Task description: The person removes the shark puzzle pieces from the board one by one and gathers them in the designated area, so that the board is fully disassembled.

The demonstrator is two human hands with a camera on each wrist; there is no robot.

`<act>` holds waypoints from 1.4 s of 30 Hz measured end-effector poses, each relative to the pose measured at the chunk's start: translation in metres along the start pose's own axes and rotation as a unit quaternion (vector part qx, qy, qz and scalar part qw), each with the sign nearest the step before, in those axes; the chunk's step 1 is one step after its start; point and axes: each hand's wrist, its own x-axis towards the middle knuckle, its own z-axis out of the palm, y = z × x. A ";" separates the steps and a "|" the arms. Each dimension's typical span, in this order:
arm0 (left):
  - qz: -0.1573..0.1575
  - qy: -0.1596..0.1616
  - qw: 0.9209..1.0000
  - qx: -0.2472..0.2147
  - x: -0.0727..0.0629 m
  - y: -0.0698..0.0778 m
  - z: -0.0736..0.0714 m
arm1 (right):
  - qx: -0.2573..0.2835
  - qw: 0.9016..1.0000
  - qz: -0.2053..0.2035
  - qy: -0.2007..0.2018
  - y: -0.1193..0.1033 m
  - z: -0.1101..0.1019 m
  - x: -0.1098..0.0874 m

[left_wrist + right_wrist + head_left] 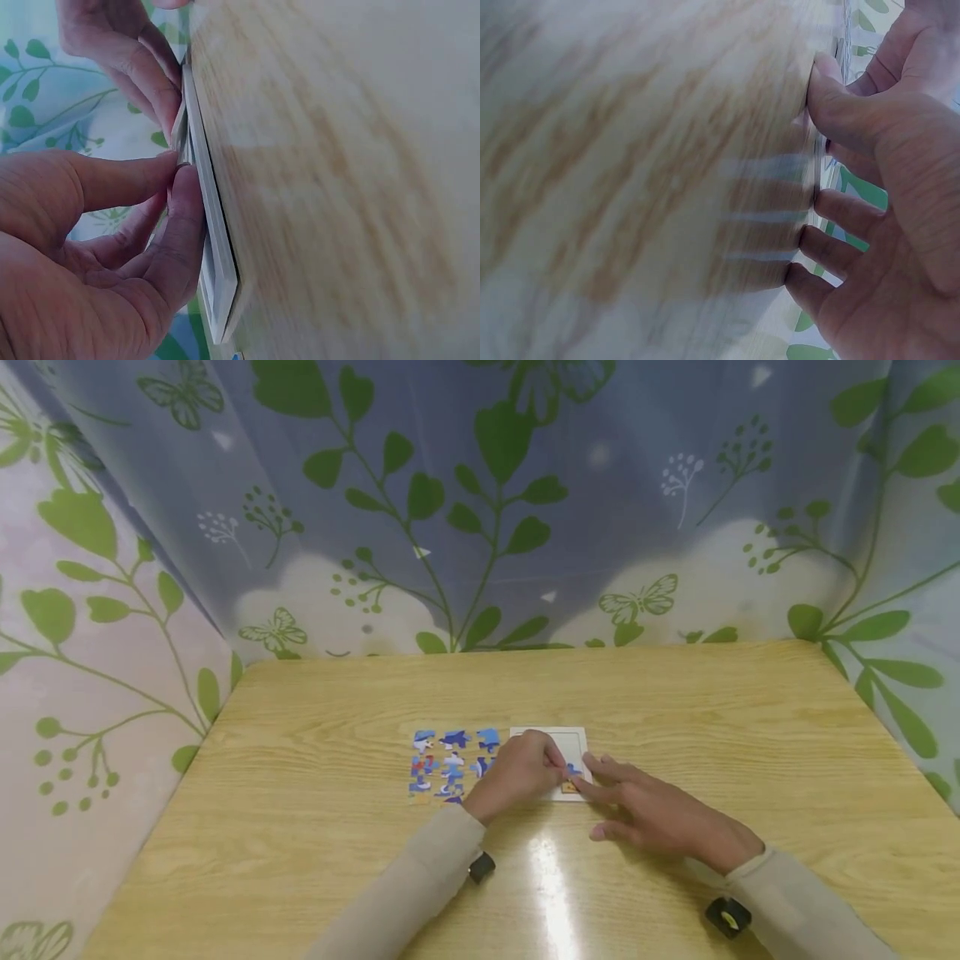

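A shallow white puzzle tray [572,742] lies on the table, with several blue and orange jigsaw pieces [572,786] in its near right corner. My left hand [519,770] reaches over the tray and pinches a thin puzzle piece [180,156] between thumb and index finger, its face mostly hidden by the fingers. From the right, my right hand [648,806] has its index fingertip at the pieces in the corner. Its other fingers are spread, with fingertips [801,279] resting on the tabletop beside the tray.
Loose blue, white and red jigsaw pieces [453,763] lie in rows left of the tray, some hidden behind the left forearm. The wooden table [315,752] meets leaf-patterned curtains [480,560] at its back and sides. Each wrist carries a small black device [727,917].
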 end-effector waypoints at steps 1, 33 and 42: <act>-0.001 0.002 1.000 -0.002 0.000 0.000 -0.001 | -0.002 1.000 -0.001 0.000 0.000 0.000 0.001; -0.002 0.056 0.998 0.036 -0.057 -0.058 -0.061 | 0.002 1.000 0.011 -0.004 -0.001 0.001 -0.001; 0.023 0.073 0.993 0.085 -0.057 -0.064 -0.054 | 0.006 1.000 0.011 -0.006 -0.002 0.001 -0.001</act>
